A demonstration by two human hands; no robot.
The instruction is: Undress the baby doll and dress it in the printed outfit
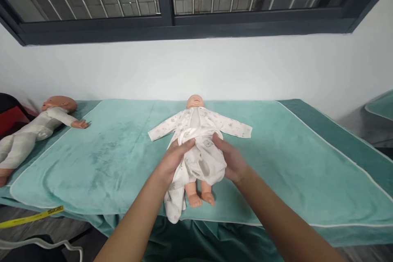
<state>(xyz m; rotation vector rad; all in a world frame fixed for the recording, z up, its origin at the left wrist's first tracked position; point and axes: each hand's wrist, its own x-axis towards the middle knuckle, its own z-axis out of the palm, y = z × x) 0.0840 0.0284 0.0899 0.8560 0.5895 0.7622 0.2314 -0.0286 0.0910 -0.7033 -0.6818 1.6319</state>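
Observation:
A baby doll (195, 101) lies on its back in the middle of a teal towel (123, 159), head toward the wall. It wears a white printed romper (201, 127) with the sleeves spread out to both sides. My left hand (175, 156) rests on the doll's waist on the left, fingers closed on the romper cloth. On the right of the waist, my right hand (229, 157) presses the same garment. The doll's bare feet (201, 199) stick out below the bunched cloth.
A second doll (37, 129) in a pale suit lies at the far left of the table. A yellow tape measure (30, 217) shows at the lower left. A white wall and dark window frame stand behind the table.

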